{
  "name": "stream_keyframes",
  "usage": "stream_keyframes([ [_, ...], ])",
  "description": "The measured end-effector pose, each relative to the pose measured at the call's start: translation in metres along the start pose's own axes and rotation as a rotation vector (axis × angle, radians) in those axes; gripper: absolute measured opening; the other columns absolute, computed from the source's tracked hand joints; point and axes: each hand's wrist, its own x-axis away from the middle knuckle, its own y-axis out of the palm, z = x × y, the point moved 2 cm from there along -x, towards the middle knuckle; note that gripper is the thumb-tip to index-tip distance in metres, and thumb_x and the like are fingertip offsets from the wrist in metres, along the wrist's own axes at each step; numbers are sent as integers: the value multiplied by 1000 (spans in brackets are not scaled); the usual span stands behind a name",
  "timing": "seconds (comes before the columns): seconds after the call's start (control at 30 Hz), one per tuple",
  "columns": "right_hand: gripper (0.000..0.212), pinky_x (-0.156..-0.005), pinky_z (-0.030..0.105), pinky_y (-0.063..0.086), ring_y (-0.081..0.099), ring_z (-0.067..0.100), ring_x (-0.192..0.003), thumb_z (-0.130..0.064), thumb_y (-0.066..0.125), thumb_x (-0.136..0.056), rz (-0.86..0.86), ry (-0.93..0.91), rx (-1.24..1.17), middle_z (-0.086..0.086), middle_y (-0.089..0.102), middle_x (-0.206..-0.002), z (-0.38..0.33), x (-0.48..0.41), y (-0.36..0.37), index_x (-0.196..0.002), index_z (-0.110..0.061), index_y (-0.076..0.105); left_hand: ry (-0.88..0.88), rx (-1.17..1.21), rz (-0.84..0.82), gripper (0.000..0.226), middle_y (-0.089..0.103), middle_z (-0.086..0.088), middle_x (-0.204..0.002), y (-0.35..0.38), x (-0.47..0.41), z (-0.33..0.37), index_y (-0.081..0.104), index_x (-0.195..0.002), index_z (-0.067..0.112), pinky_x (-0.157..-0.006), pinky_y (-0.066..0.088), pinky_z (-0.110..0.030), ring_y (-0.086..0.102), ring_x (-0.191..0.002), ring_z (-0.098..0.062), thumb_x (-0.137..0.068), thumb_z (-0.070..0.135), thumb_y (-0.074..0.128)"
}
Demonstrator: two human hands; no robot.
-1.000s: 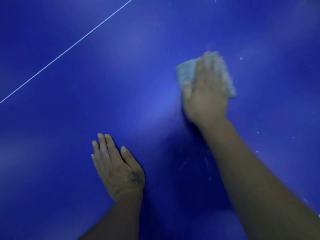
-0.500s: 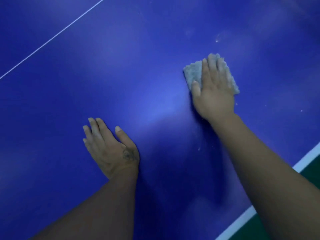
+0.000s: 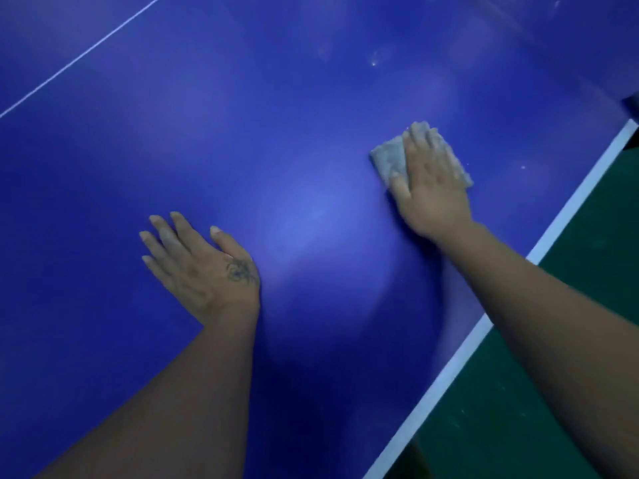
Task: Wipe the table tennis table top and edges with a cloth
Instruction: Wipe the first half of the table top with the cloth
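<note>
Two hands are being laid flat on the blue worktop [image 3: 276, 115]: the cloth [image 3: 389, 157] is being pressed near the white edge line [image 3: 484, 333] under the right hand [image 3: 432, 191], its grip spread, fingers straight; the left hand [image 3: 197, 267] is being braced open-palmed. Even pressure and overlapping strokes toward that edge are being advised, given the pale specks [image 3: 522, 167] there.

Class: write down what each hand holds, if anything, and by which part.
Nothing is gripped. The right hand presses the cloth flat onto the table, straight fingers across its top. The left hand rests bare on the table.
</note>
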Motion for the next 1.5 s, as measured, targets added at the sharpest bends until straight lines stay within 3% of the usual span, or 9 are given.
stream_keyframes([
  [0.07, 70, -136, 47, 1, 3, 34, -168, -36, 40, -114, -28, 59, -43, 15, 7, -180, -9, -4, -1, -171, -4, 15, 21, 32, -2, 61, 21, -12, -179, -3, 1, 2, 33, -167, 6, -136, 7, -51, 13, -168, -32, -114, 37, 33],
  [0.17, 69, -134, 56, 15, 16, 42, -165, -32, 51, -111, 64, -166, -61, 21, 21, -176, -57, 64, 15, -166, 2, 28, 90, 100, -15, 55, 26, -14, -177, -8, 4, 6, 41, -162, 4, -136, 8, -52, 18, -167, -31, -113, 30, 40],
  [0.33, 78, -134, 53, 16, 12, 27, -167, -38, 56, -103, -77, -510, -122, 4, 15, -180, -65, 171, 33, -170, -12, 26, 543, 249, -77, 52, 41, -17, -170, -8, 28, 60, 51, -156, 0, -136, 13, -51, 32, -162, -34, -109, 22, 54],
  [0.47, 72, -134, 53, 18, 17, 32, -166, -38, 49, -105, -1, -315, -13, 11, 24, -177, 16, 117, 12, -167, -7, 33, 542, 252, -176, 56, 34, -13, -174, 7, 40, 121, 44, -162, 3, -136, 12, -49, 23, -166, -30, -113, 30, 48],
  [0.63, 71, -136, 50, 4, 1, 28, -168, -28, 51, -111, -45, 77, -37, 9, 8, -180, 77, 61, -15, -171, -9, 18, 650, -25, -190, 66, 12, -10, -182, 33, 48, 118, 23, -171, 9, -137, 4, -51, 4, -169, -30, -116, 44, 31],
  [0.9, 91, -136, 51, 9, 14, 29, -167, -35, 63, -90, -107, -393, -83, 4, 17, -180, -6, 183, 25, -170, -12, 27, 627, -23, -170, 65, 18, -10, -180, 36, 49, 122, 28, -170, 10, -137, 7, -52, 10, -168, -31, -114, 43, 31],
  [1.17, 76, -135, 56, 4, -1, 30, -168, -38, 30, -105, 66, 516, -3, 9, 4, -181, 121, 116, -12, -172, -6, 12, 618, -2, -174, 64, 22, -10, -180, 33, 51, 125, 31, -169, 10, -136, 8, -52, 11, -168, -30, -114, 41, 34],
  [1.37, 84, -134, 58, 12, 7, 31, -168, -32, 54, -95, 19, 34, -62, 11, 16, -179, -6, 136, 22, -169, -4, 26, 608, 2, -191, 66, 21, -10, -180, 29, 51, 127, 33, -169, 10, -137, 7, -51, 11, -168, -29, -112, 43, 32],
  [1.5, 77, -133, 54, 18, 17, 27, -166, -31, 58, -96, 70, -195, -95, 10, 28, -176, -11, 103, 20, -165, -5, 38, 621, 7, -173, 61, 23, -11, -179, 28, 50, 128, 36, -167, 8, -137, 8, -51, 13, -168, -30, -113, 37, 35],
])
